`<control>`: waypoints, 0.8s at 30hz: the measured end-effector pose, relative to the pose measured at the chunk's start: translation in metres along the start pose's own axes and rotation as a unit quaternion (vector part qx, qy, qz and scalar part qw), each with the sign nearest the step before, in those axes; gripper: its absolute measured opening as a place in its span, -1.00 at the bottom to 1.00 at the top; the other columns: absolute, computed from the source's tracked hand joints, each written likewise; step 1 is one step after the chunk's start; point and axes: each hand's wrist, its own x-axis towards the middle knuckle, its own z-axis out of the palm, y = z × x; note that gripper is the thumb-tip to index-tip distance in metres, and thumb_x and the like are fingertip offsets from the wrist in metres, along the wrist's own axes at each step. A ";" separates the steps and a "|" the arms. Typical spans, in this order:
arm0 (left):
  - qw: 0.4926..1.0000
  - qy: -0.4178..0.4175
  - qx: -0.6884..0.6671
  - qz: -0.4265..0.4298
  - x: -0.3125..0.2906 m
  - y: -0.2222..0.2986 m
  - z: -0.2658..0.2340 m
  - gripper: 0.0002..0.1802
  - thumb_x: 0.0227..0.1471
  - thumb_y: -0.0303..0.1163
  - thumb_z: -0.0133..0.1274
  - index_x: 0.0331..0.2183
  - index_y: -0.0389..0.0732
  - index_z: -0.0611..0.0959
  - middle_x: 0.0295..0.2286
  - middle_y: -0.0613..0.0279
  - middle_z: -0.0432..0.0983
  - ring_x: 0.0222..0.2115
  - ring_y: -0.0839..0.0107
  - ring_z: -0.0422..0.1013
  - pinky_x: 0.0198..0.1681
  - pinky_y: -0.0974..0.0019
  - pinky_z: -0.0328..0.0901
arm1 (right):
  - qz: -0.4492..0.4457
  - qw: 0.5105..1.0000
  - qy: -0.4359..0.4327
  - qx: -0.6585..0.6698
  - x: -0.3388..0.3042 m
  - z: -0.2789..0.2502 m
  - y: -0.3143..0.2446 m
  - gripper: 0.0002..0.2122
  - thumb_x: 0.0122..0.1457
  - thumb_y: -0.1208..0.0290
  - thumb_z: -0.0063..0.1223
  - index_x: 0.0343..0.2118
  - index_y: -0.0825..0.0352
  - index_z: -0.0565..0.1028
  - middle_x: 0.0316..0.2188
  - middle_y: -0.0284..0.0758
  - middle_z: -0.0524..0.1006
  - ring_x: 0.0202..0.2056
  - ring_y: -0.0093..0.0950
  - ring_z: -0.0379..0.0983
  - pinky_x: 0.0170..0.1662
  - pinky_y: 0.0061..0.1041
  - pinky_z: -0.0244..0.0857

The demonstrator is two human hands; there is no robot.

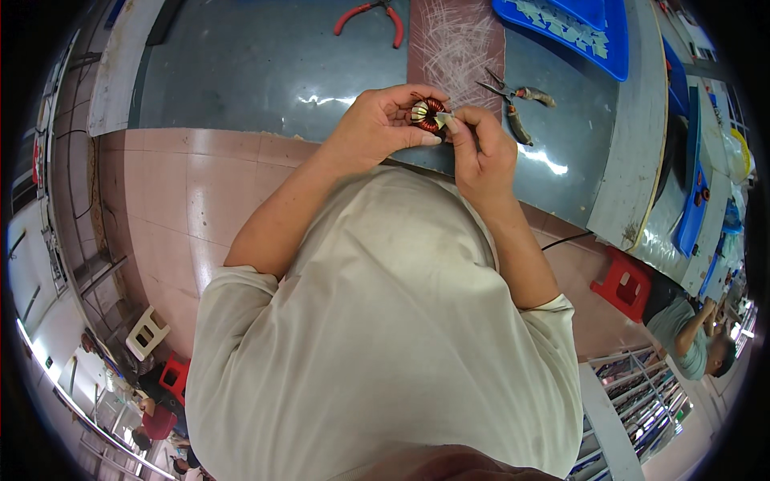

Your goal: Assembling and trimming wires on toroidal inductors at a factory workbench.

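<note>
A ring-shaped coil wound with copper wire [434, 105] is held up just over the table's near edge. My left hand [375, 128] grips it from the left, fingers behind and thumb below. My right hand [484, 152] pinches a small pale piece [446, 119] between thumb and forefinger, against the coil's right side. A whitish patch shows on the coil's left part. How far the pale piece sits inside the ring is too small to tell.
Pliers with worn handles [520, 112] lie right of my hands. Red-handled pliers [369, 18] are farther back. Thin clear strips [457, 48] cover a reddish area. A blue tray [618, 60] holds pale pieces. A red stool [624, 284] and a person [682, 333] are at right.
</note>
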 end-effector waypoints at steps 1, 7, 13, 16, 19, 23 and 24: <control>1.000 0.003 -0.001 0.010 0.000 0.000 0.001 -0.45 0.03 -0.71 0.24 0.10 -0.34 0.56 -0.14 0.25 0.61 -0.15 0.53 0.55 0.00 0.42 0.47 | 0.052 0.998 -0.010 0.039 0.001 -0.001 -0.002 -0.92 0.28 0.56 0.16 -0.22 0.43 0.52 -0.43 -0.24 0.60 -0.45 -0.49 0.55 -0.35 -0.54 0.40; 1.000 -0.015 -0.021 -0.015 -0.001 0.002 0.002 -0.42 0.03 -0.66 0.27 0.12 -0.33 0.55 -0.06 0.25 0.58 -0.07 0.51 0.51 0.10 0.40 0.42 | 0.130 0.983 0.013 0.126 -0.007 0.004 0.003 -0.92 0.33 0.53 0.13 -0.22 0.44 0.52 -0.47 -0.31 0.58 -0.45 -0.58 0.51 -0.34 -0.57 0.40; 1.000 -0.006 0.005 -0.017 0.000 0.003 0.002 -0.42 0.03 -0.68 0.26 0.13 -0.35 0.54 -0.07 0.25 0.57 -0.07 0.51 0.51 0.08 0.40 0.43 | 0.135 0.984 0.014 0.113 -0.004 0.004 -0.005 -0.92 0.33 0.53 0.13 -0.22 0.44 0.52 -0.46 -0.32 0.59 -0.43 -0.59 0.51 -0.33 -0.57 0.40; 1.000 -0.008 0.007 -0.008 0.001 0.001 0.001 -0.41 0.03 -0.70 0.25 0.13 -0.36 0.54 -0.07 0.24 0.57 -0.07 0.51 0.51 0.07 0.41 0.43 | 0.119 0.989 0.004 0.092 -0.002 0.003 -0.003 -0.93 0.31 0.54 0.14 -0.23 0.43 0.53 -0.44 -0.29 0.60 -0.42 -0.54 0.54 -0.34 -0.54 0.41; 1.000 -0.006 -0.003 -0.023 0.000 0.004 0.003 -0.41 0.03 -0.71 0.24 0.13 -0.36 0.54 -0.07 0.24 0.57 -0.08 0.51 0.51 0.07 0.41 0.43 | 0.075 0.996 -0.014 0.044 0.001 -0.001 -0.002 -0.93 0.28 0.57 0.15 -0.23 0.42 0.53 -0.40 -0.23 0.61 -0.41 -0.41 0.57 -0.33 -0.48 0.42; 1.000 -0.007 0.005 -0.015 0.000 0.001 0.001 -0.40 0.04 -0.70 0.24 0.14 -0.36 0.53 -0.06 0.24 0.57 -0.08 0.52 0.51 0.07 0.42 0.43 | -0.018 0.998 -0.051 -0.016 0.011 -0.010 -0.008 -0.91 0.22 0.63 0.14 -0.23 0.44 0.52 -0.33 -0.13 0.60 -0.36 -0.16 0.58 -0.29 -0.36 0.45; 1.000 -0.006 0.015 -0.016 -0.001 0.001 0.001 -0.40 0.04 -0.71 0.23 0.14 -0.35 0.53 -0.06 0.24 0.58 -0.08 0.52 0.51 0.07 0.42 0.43 | -0.018 0.998 -0.051 -0.016 0.014 -0.012 -0.009 -0.91 0.22 0.63 0.14 -0.23 0.44 0.52 -0.33 -0.13 0.60 -0.36 -0.16 0.58 -0.29 -0.36 0.45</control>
